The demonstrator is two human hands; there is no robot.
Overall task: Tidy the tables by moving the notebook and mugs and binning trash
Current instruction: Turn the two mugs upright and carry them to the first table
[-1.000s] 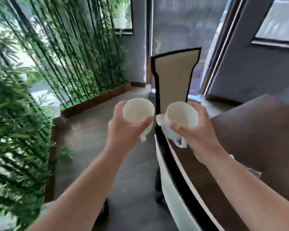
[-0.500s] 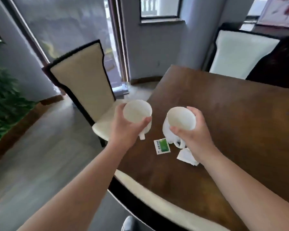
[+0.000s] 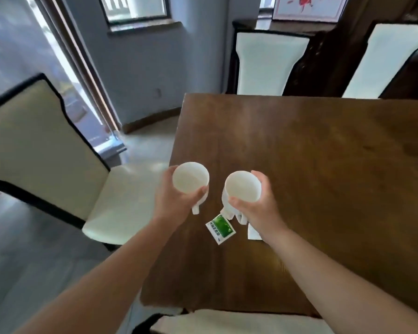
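Step in hand: I judge this the mug-moving step; I carry both over the near-left corner of the wooden surface [image 3: 323, 165]
Left hand [image 3: 176, 201]: closed round a white mug [image 3: 191, 179], held off the surface by its body, mouth up, handle pointing down
Right hand [image 3: 256, 208]: closed round a second white mug [image 3: 243, 186], also clear of the surface, handle low on its left side
Trash: a green-and-white sachet [image 3: 220, 228] lies flat below and between the mugs; white crumpled paper [image 3: 252, 233] shows under my right wrist, partly hidden
Next move: I judge both mugs need setting down upright on bare wood, clear of the trash, so my hands come free for binning
Count: mugs two; sachets one; paper scraps one visible; chairs four in part
Notebook and bin: not in view
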